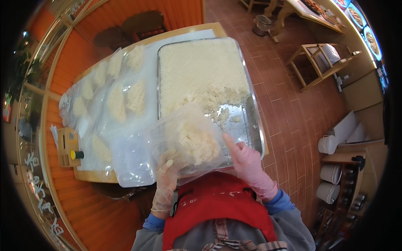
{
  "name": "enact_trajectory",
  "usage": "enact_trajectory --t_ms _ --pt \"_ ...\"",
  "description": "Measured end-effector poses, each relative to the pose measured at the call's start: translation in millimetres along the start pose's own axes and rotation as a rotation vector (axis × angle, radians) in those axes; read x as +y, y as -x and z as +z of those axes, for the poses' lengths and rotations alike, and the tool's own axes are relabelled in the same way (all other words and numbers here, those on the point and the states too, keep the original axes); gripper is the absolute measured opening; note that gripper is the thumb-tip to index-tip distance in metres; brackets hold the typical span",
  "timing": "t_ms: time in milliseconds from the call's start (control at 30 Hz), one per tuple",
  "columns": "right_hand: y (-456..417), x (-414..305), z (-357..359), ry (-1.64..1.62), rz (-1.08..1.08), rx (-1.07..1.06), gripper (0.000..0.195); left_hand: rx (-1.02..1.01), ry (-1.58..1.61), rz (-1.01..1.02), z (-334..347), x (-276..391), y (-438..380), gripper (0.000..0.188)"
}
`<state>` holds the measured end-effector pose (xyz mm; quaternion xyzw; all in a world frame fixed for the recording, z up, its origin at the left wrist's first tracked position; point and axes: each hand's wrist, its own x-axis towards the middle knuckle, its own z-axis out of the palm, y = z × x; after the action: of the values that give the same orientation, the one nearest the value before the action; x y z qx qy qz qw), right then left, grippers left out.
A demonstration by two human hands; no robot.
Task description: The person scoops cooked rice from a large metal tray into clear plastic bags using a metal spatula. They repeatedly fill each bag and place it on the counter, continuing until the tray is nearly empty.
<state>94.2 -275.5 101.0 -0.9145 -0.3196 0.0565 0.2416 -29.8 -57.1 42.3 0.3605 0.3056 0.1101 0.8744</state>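
Note:
My left hand [168,177], in a thin translucent glove, grips the lower left side of a clear plastic container [163,125]. Inside it lies a clump of white, rice-like grain [198,142]. Beside the container's right edge is my right hand [249,166], in a pink glove, index finger pointing forward and the others curled. Whether it touches the container is unclear. Beyond both hands, a large metal tray [258,125] holds a wide layer of the same grain [201,69]. Bare metal with scattered grains shows in its near right part.
Several clear containers with wedge-shaped grain portions [116,102] cover the table's left side. A translucent plastic container or lid [133,160] sits left of my left hand. A wooden holder [67,146] stands at the left edge. Right of the table are tiled floor [276,103] and a wooden chair [323,62].

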Motion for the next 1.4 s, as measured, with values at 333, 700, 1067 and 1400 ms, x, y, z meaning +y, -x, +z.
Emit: enact_trajectory --t_ms 333,700,1067,1400 --pt "11.9 2.0 -6.6 -0.016 0.128 -0.046 0.049 -0.331 -0.06 -0.13 51.6 -47.6 -79.4 0.041" --pt "32.8 27.5 2.7 -0.321 0.421 0.507 0.036 -0.632 -0.331 -0.349 198.3 -125.2 -100.6 0.042" --pt "56.7 10.2 -26.0 0.014 0.364 0.611 0.029 -0.596 -0.303 -0.357 195.7 -121.7 -101.5 0.042" --pt "65.6 13.8 -33.6 -0.784 0.241 0.302 0.036 -0.373 -0.057 -0.215 74.2 -39.5 -117.7 0.043"
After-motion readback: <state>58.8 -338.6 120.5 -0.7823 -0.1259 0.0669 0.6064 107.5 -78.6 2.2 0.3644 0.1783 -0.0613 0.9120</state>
